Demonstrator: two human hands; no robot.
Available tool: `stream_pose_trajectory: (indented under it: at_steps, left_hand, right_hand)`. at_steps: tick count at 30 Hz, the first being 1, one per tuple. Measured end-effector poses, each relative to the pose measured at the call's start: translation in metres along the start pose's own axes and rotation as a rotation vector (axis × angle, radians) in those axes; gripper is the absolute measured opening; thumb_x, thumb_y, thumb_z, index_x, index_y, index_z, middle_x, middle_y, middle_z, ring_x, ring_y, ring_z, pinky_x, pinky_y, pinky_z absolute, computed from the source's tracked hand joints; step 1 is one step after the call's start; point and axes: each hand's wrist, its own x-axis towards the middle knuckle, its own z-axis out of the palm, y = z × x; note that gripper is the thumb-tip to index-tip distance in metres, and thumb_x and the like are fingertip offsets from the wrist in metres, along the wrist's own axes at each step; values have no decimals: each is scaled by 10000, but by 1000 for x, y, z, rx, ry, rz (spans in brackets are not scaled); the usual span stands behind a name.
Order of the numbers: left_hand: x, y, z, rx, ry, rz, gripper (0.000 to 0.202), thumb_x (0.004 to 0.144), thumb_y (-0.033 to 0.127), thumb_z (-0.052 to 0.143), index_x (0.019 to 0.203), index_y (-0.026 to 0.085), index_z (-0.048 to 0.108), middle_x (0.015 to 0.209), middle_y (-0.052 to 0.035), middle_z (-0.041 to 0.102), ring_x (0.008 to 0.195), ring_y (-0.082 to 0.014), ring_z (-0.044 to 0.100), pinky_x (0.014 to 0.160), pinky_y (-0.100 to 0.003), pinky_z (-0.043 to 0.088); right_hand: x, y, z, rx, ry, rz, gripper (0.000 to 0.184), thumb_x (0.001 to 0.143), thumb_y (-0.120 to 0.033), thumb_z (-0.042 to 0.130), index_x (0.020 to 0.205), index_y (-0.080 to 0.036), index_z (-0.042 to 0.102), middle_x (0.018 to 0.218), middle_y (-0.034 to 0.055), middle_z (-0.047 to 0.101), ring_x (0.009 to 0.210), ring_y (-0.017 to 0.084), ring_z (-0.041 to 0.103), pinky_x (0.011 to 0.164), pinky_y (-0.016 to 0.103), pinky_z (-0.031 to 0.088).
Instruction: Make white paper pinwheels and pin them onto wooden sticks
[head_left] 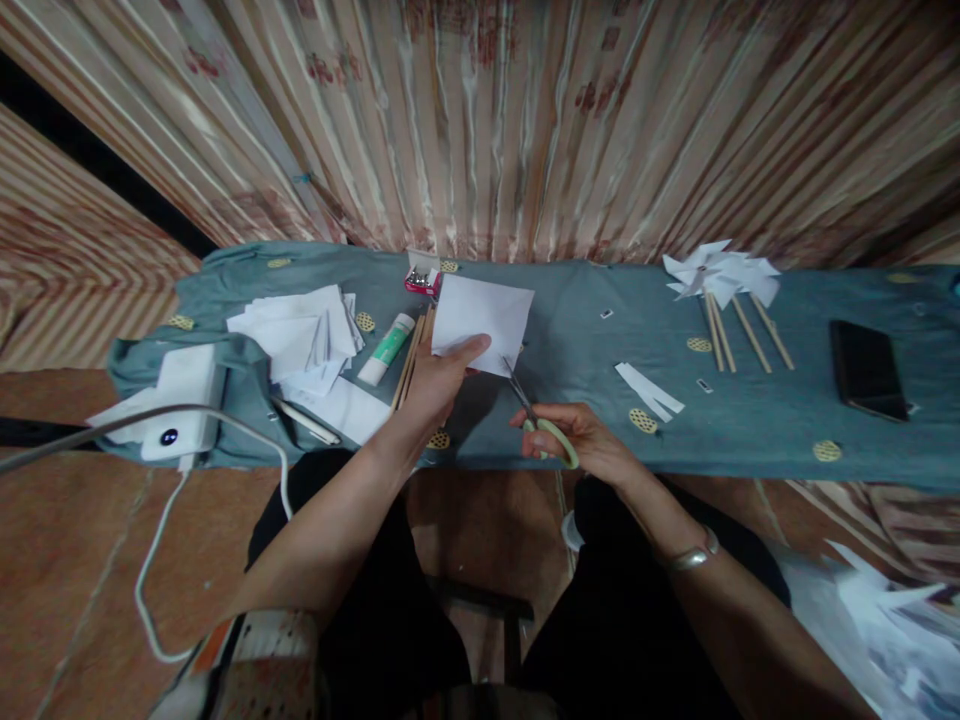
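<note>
A striped satin curtain (525, 120) hung behind the long desk (750, 420), which was draped in blue-grey cloth. Above it the left hand (439, 380) pinched a white square paper sheet (484, 318) at its near edge, thumb on top. Just beside it, the right hand (585, 445) gripped green-handled scissors (536, 420), their blades slanting away and leftward toward the sheet's corner.

One head-worn camera looks forward and down from the seated person's eye level. The left hand (442, 385) and right hand (581, 440) sit close at centre. The table (750, 430) runs from 9 to 3 o'clock, with the curtain (525, 120) behind at 12.
</note>
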Motion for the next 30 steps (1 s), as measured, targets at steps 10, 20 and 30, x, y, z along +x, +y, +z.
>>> stream_pose_trajectory:
  at_steps: [10, 20, 30]
  left_hand:
    - [-5, 2, 3, -17, -37, 36, 416, 592, 317, 817, 941, 149, 664, 925, -87, 722, 836, -264, 703, 656, -347, 578]
    - [-6, 3, 4, -19, -27, 27, 407, 583, 305, 819, 923, 148, 660, 938, -86, 727, 852, -255, 697, 672, -338, 584]
    - [-7, 4, 4, -38, -11, -2, 405, 550, 309, 827, 874, 140, 652, 909, -84, 720, 794, -236, 693, 635, -315, 565]
  right_hand:
    - [0, -4, 1, 18, 7, 19, 463, 633, -522, 807, 912, -159, 735, 620, -6, 625, 557, 113, 578, 523, 252, 492]
    - [0, -5, 3, 52, 29, 46, 399, 612, -472, 833, 862, -176, 738, 609, -23, 622, 549, 98, 570, 514, 228, 476]
    - [2, 0, 3, 141, 91, 136, 423, 508, -410, 895, 829, -179, 746, 622, -38, 635, 534, 67, 577, 508, 184, 477]
